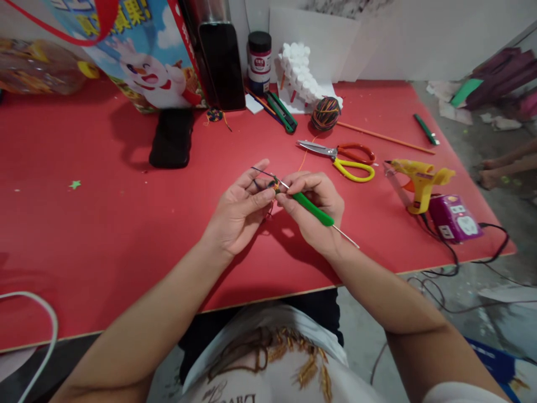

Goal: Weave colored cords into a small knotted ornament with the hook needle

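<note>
Above the red table, my left hand [245,210] pinches a small piece of multicoloured crochet work [274,186] between thumb and fingers, with dark yarn running over the raised forefinger. My right hand [316,207] is closed round a crochet hook with a green handle [312,209]; its metal tip meets the crochet work, and the rear shaft points down to the right. A thin orange strand [302,161] runs from near my hands toward the multicoloured yarn ball [326,113] farther back.
Scissors [335,154] lie behind my right hand. A yellow glue gun [419,178] and purple box [455,218] with cables are at the right. Behind stand a picture bag [146,61], a dark jar [259,61] and a white model [300,73]. A black phone [172,138] lies back left.
</note>
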Demonstrator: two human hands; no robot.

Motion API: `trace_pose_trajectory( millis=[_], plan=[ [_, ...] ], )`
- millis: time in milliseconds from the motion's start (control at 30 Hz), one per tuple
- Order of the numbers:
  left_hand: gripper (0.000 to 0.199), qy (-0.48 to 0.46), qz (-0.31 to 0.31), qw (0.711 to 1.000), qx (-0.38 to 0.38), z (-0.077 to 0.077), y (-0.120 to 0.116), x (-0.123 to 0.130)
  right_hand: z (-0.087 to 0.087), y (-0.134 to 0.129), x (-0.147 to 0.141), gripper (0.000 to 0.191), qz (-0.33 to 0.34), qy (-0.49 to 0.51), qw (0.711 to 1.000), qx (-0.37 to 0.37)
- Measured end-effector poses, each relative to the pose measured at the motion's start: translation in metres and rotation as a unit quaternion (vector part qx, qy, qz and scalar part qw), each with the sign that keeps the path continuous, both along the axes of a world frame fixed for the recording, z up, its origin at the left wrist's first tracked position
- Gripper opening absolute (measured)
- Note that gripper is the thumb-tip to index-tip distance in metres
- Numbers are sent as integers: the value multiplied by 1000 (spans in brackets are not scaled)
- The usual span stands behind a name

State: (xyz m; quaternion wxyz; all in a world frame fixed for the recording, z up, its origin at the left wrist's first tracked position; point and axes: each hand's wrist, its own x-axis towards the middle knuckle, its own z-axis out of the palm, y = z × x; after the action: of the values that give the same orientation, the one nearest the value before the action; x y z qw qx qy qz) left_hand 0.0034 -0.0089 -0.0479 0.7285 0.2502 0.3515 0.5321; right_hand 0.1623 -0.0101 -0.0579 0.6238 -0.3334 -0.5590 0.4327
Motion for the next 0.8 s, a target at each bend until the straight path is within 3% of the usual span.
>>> trace_pose_trajectory(
  millis=[200, 367, 600, 800],
  plan=[
    [69, 20, 19, 999, 31, 0, 1, -1, -4, 0, 2, 14, -17, -69, 996, 60],
    [72, 60, 35, 992, 101, 1, -2, 1, -5, 0, 5, 5, 3, -60, 995, 80],
    [72, 148, 33, 977, 147, -2, -5, 1, -1, 2, 8, 7, -24, -61, 997, 33],
    [74, 163, 37, 974, 154, -4, -4, 0, 1, 4, 9, 12, 18, -63, 998, 6]
  ],
)
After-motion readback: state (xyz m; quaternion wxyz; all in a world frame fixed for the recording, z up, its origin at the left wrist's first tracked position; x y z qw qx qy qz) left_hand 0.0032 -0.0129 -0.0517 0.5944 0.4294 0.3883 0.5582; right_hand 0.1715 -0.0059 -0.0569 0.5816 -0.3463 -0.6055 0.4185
